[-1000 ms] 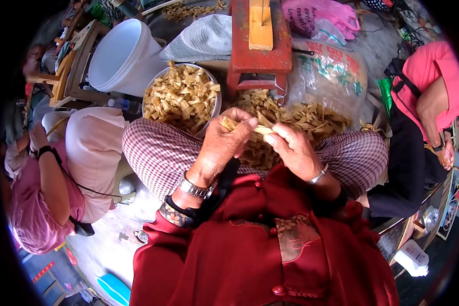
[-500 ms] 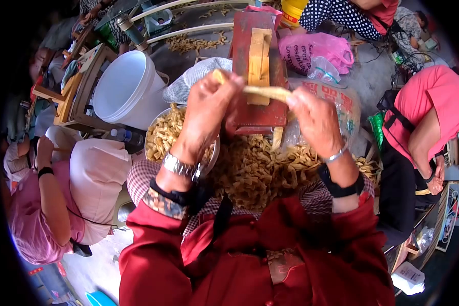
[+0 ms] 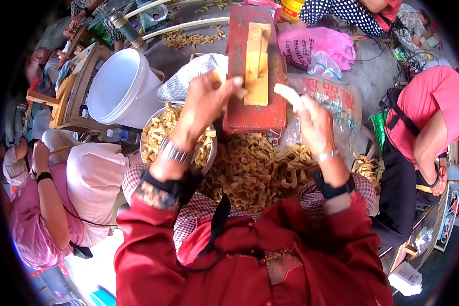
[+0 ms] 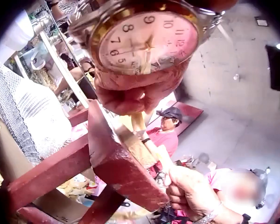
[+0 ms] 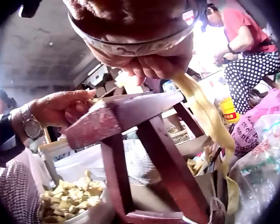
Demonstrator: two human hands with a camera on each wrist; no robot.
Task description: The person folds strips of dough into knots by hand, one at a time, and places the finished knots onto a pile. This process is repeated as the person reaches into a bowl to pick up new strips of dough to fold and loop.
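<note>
My left hand (image 3: pixel 228 85) pinches one end of a pale yellow strip (image 3: pixel 286 93); my right hand (image 3: pixel 300 106) grips the other end. Both hands sit on either side of a wooden block (image 3: pixel 256 61) fixed on a red stool (image 3: pixel 255 116), and the strip's middle is hidden at the block. In the left wrist view the strip (image 4: pixel 149 148) runs from my left hand (image 4: pixel 130 99) over the stool's edge (image 4: pixel 119 163) to my right hand (image 4: pixel 191 191). In the right wrist view a long tail of the strip (image 5: pixel 206 113) hangs from my right hand (image 5: pixel 149 65).
A heap of strips (image 3: pixel 250 171) lies on my lap. A metal bowl (image 3: pixel 212 149) of cut pieces, a white bucket (image 3: pixel 122 86) and a grey hat (image 3: pixel 194 76) stand to the left. Plastic bags (image 3: pixel 331 99) lie on the right. People sit close on both sides.
My hands rose from my lap to the stool with the strip stretched between them. It lay across the block's top half a second ago; now both hands sit lower beside the block.
</note>
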